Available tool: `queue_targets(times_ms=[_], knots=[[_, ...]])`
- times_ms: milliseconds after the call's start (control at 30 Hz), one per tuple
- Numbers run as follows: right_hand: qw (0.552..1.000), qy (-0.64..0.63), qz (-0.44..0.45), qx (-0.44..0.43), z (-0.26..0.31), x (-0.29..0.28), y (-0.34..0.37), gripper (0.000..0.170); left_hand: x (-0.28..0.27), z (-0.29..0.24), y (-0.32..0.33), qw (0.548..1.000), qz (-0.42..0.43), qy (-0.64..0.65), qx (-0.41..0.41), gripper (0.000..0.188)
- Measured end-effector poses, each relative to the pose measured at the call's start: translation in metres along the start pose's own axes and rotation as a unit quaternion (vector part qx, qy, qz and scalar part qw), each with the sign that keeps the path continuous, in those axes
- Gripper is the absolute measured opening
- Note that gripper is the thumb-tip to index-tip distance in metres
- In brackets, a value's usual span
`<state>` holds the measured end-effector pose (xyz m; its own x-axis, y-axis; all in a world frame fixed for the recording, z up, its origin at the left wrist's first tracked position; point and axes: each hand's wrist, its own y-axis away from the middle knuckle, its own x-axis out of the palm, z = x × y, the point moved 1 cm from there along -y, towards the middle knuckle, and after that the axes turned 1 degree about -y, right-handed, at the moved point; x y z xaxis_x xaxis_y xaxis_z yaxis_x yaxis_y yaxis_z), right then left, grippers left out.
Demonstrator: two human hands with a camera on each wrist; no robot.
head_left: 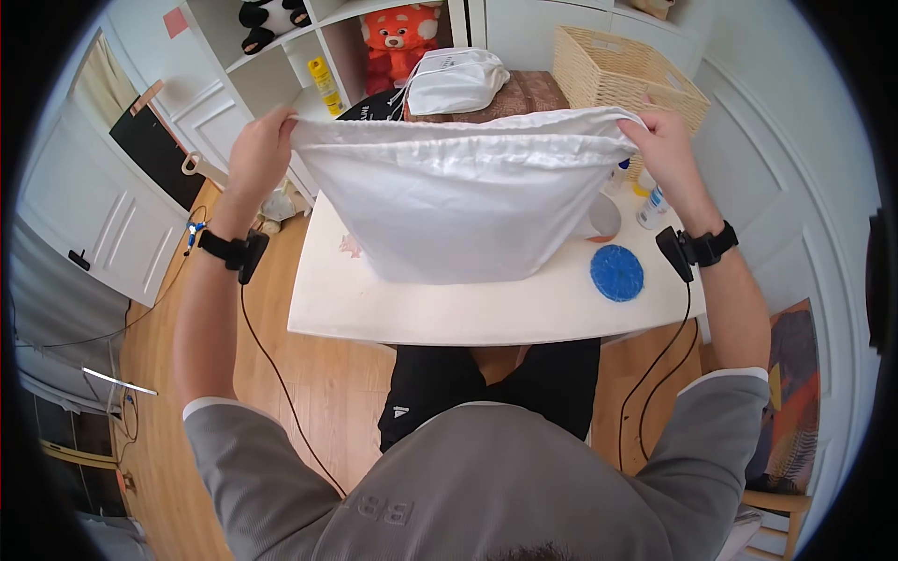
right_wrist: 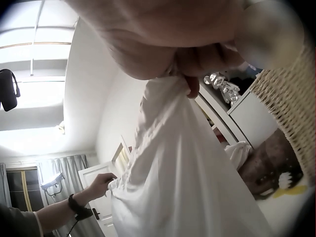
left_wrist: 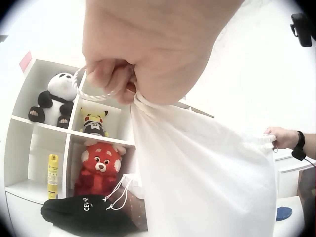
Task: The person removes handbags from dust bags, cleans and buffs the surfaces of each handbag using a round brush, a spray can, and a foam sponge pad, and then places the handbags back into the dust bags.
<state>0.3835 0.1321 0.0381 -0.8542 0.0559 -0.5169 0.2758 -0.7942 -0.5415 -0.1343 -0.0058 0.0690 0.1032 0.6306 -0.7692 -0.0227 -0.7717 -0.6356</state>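
A large white drawstring bag (head_left: 458,206) is stretched wide above the table, its gathered top edge running between both hands. My left hand (head_left: 265,150) grips the top left corner with curled fingers. In the left wrist view a twisted white cord (left_wrist: 91,96) loops out beside those fingers. The top right corner is pinched by my right hand (head_left: 662,154), thumb along the edge. Fabric hangs down from that grip in the right wrist view, where the bag (right_wrist: 168,163) narrows up to the fingers. The bag's lower edge overlaps the tabletop in the head view.
On the white table (head_left: 412,313) lie a blue round disc (head_left: 617,273) and a small bottle (head_left: 652,208) at the right. Behind stand a woven basket (head_left: 608,79), a smaller white bag (head_left: 456,79) on a brown box (head_left: 533,93), and a shelf with plush toys (left_wrist: 101,165).
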Motion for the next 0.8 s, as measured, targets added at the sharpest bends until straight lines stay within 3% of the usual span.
queue_targets(times_ms=[67,133,167,233,267,333,367,433,467,500,533,567,600,667,700,733,767,800], knots=[[1.000,0.011,-0.001,-0.012,0.012,0.001,0.009,0.026,0.005,0.001,-0.002,1.000,-0.002,0.003,-0.015,0.017],[0.992,-0.026,0.091,0.082,0.023,0.006,0.026,0.021,0.018,0.009,0.003,0.994,0.018,0.111,0.008,0.016],[0.992,-0.026,0.090,0.083,0.023,0.005,0.034,0.021,0.018,0.004,0.009,0.994,0.019,0.111,0.010,0.016],[0.983,0.073,0.169,0.003,0.021,0.006,0.046,0.020,0.019,-0.004,0.025,0.939,0.094,0.324,-0.071,0.014],[0.983,0.073,0.169,0.003,0.020,0.005,0.049,0.020,0.018,0.001,0.028,0.939,0.095,0.324,-0.070,0.014],[0.886,0.305,0.344,0.058,0.016,0.006,0.054,0.030,0.018,0.013,0.037,0.898,0.246,0.355,-0.084,0.016],[0.886,0.304,0.346,0.060,0.013,0.010,0.056,0.030,0.021,0.012,0.039,0.897,0.249,0.356,-0.086,0.016],[0.870,0.316,0.377,0.037,0.008,0.021,0.058,0.053,0.027,0.007,0.042,0.880,0.316,0.343,-0.091,0.021],[0.869,0.317,0.378,0.036,0.011,0.026,0.055,0.053,0.029,0.008,0.039,0.892,0.344,0.289,-0.056,0.035],[0.895,0.267,0.358,0.008,0.016,0.034,0.050,0.065,0.032,0.006,0.035,0.893,0.342,0.288,-0.057,0.035],[0.916,0.216,0.337,-0.020,0.022,0.041,0.046,0.077,0.033,-0.009,0.028,0.917,0.294,0.269,0.029,0.042],[0.916,0.216,0.336,-0.022,0.026,0.051,0.040,0.077,0.035,-0.021,0.022,0.931,0.243,0.246,0.116,0.049],[0.928,0.187,0.316,-0.058,0.031,0.064,0.032,0.079,0.043,-0.021,0.016,0.926,0.253,0.242,0.145,0.056],[0.937,0.162,0.292,-0.099,0.032,0.088,0.012,0.082,0.059,-0.041,0.013,0.916,0.293,0.255,0.101,0.061],[0.929,0.139,0.331,-0.089,0.028,0.102,-0.001,0.081,0.067,-0.050,0.010,0.902,0.334,0.268,0.058,0.069],[0.919,0.117,0.368,-0.080,0.025,0.113,-0.012,0.081,0.075,-0.055,0.006,0.904,0.327,0.266,0.062,0.069],[0.920,0.122,0.363,-0.085,0.025,0.121,-0.022,0.081,0.084,-0.059,0.001,0.894,0.383,0.226,0.062,0.073],[0.889,0.103,0.446,-0.015,0.025,0.129,-0.030,0.074,0.091,-0.060,-0.003,0.879,0.436,0.185,0.062,0.078]])
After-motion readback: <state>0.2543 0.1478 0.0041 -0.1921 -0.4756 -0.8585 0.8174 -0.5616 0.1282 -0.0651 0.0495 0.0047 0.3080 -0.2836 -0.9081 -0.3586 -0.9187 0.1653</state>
